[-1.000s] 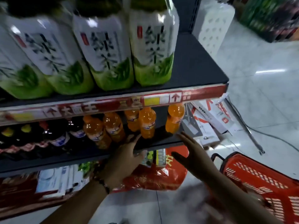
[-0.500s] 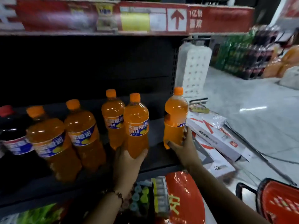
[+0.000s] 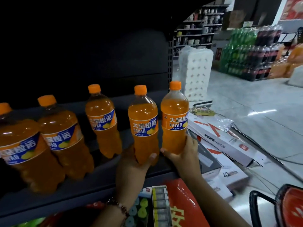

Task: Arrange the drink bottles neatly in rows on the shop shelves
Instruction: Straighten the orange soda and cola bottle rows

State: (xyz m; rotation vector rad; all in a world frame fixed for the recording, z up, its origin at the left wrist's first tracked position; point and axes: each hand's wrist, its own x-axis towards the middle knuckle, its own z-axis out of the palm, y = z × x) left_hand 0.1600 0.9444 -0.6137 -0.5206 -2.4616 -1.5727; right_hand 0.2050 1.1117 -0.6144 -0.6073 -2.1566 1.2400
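Note:
Several orange soda bottles with blue labels stand on a dark shelf point(image 3: 91, 190). My left hand point(image 3: 131, 166) grips the base of one bottle point(image 3: 144, 123) near the shelf's front right. My right hand point(image 3: 185, 153) holds the rightmost bottle point(image 3: 174, 118) by its lower part, close beside the first, at the shelf's right end. A third bottle point(image 3: 102, 120) stands further back to the left. Two more bottles point(image 3: 60, 136) point(image 3: 19, 148) stand close together at the left front.
White boxes with red marks point(image 3: 226, 138) lie on the floor to the right of the shelf. A red basket point(image 3: 290, 207) sits at the lower right. A pack of toilet rolls point(image 3: 196, 72) stands behind the shelf end. Red packaging point(image 3: 185, 205) lies below the shelf.
Both hands reached into the lower shelf and closed on two bottles. The right-hand bottle has come left, now close beside the left-hand one. The view dropped to shelf level.

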